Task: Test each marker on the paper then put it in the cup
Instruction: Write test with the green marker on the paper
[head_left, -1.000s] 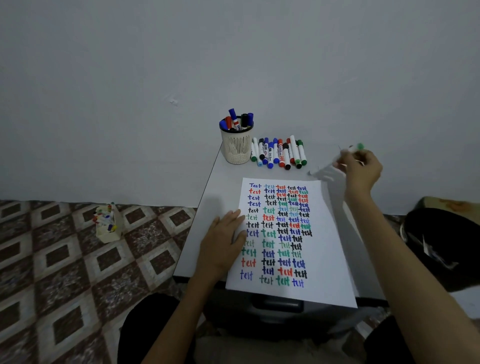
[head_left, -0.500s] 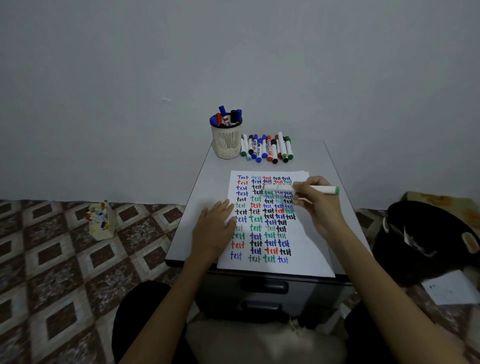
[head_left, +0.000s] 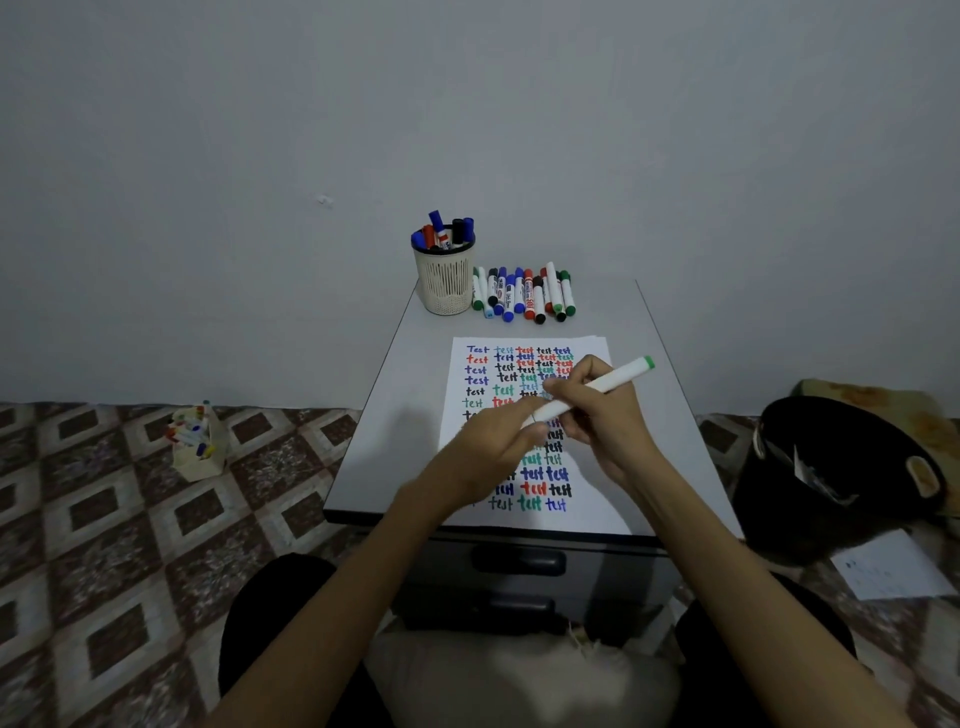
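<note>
Watching the feed, I see the left hand (head_left: 496, 449) has lifted off the paper (head_left: 589, 514) and come up to the green marker (head_left: 615, 378). It pinches the marker's lower end, while the right hand (head_left: 605, 421) grips the barrel. I read that as uncapping, so the test stroke is not yet made, though the cap itself is hidden. The marker hangs tilted over the paper at frame centre, white-bodied, its green tail pointing upper right, well apart from the cup (head_left: 445, 286) at upper centre.
</note>
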